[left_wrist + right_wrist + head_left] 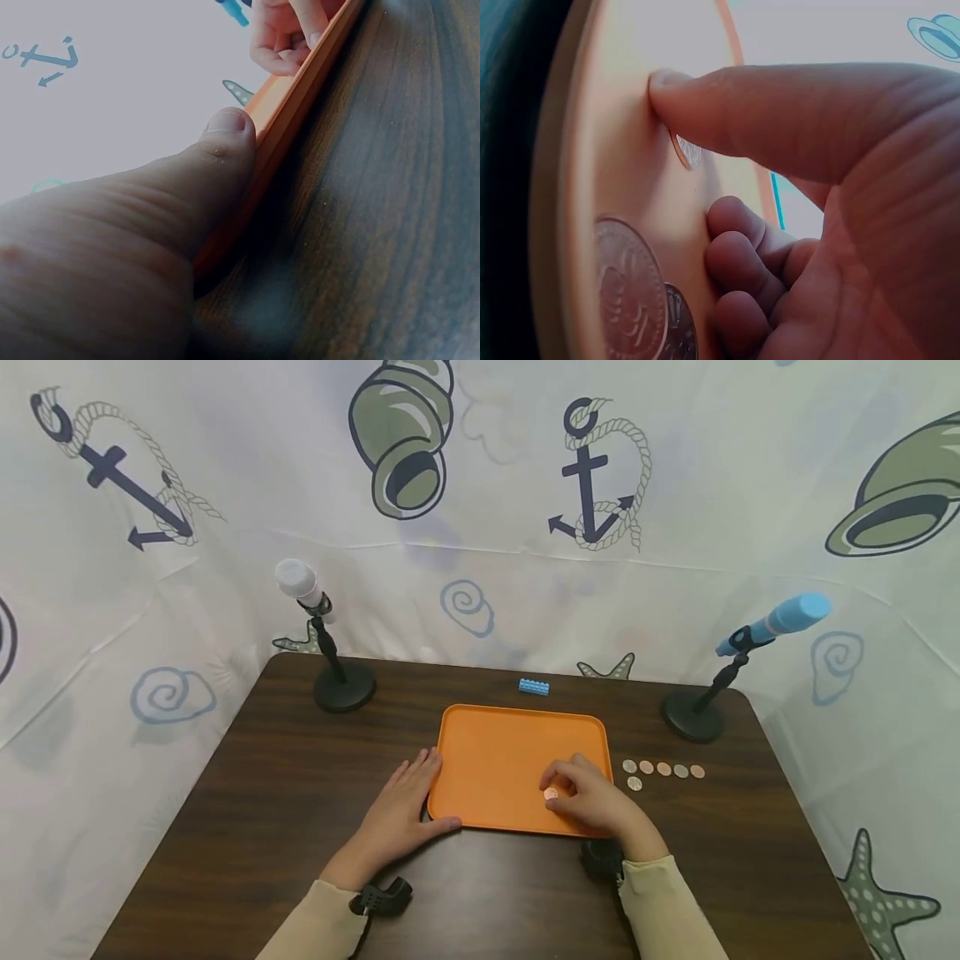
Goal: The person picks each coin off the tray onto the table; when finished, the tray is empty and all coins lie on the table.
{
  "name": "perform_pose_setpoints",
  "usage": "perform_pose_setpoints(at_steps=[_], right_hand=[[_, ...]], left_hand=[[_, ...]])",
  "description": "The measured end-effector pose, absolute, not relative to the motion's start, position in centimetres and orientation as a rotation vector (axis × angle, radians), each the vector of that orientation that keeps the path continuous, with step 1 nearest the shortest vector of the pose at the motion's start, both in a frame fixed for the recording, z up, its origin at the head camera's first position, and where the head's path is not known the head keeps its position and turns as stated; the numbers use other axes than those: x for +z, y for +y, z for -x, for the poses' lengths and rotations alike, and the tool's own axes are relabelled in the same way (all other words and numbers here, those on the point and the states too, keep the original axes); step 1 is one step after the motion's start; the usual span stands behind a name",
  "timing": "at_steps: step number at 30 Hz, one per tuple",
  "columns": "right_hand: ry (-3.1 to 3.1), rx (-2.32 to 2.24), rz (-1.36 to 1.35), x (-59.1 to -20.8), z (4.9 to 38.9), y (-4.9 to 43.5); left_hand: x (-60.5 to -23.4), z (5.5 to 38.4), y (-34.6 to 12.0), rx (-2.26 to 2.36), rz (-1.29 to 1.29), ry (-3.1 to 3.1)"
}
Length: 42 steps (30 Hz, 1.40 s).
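Note:
An orange tray [495,760] lies on the dark wood table. My left hand [401,810] rests against its left side, fingers straight, thumb [225,142] on the near rim. Over the tray's right half, my right hand [588,793] has its fingers curled. Thumb and index finger pinch a coin [551,793] close over the tray; in the right wrist view that coin [688,152] shows partly behind the thumb. Below the hand in that view are a large coin [630,289] and another coin [681,322], hidden from the head view.
Right of the tray, several coins [663,768] form a row, with one coin [634,783] below it. A blue ribbed block [534,687] lies behind the tray. A white microphone on a stand [343,685] and a blue microphone on a stand [693,717] stand at the back.

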State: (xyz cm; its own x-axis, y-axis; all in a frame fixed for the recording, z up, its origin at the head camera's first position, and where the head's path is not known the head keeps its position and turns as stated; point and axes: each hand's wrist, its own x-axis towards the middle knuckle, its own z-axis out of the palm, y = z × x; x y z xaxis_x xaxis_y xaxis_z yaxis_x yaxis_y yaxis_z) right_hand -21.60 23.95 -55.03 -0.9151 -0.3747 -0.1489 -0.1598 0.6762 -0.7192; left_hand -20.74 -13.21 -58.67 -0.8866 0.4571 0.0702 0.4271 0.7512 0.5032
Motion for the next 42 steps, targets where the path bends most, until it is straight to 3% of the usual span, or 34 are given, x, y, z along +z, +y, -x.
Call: perform_pose_setpoints(at_steps=[20,32,42], right_hand=[[2.625,-1.114,0.288,-55.1,22.1,23.7],[2.462,-1.458,0.200,-55.2,21.9,24.7],[2.467,-1.986,0.313,-54.9,19.7,26.1]], left_hand=[[-58.4,20.6,-13.4,0.820,-0.718,2.880],[-58.6,20.8,-13.1,0.832,-0.745,2.893],[-58.5,20.4,-13.5,0.851,-0.725,2.892]])
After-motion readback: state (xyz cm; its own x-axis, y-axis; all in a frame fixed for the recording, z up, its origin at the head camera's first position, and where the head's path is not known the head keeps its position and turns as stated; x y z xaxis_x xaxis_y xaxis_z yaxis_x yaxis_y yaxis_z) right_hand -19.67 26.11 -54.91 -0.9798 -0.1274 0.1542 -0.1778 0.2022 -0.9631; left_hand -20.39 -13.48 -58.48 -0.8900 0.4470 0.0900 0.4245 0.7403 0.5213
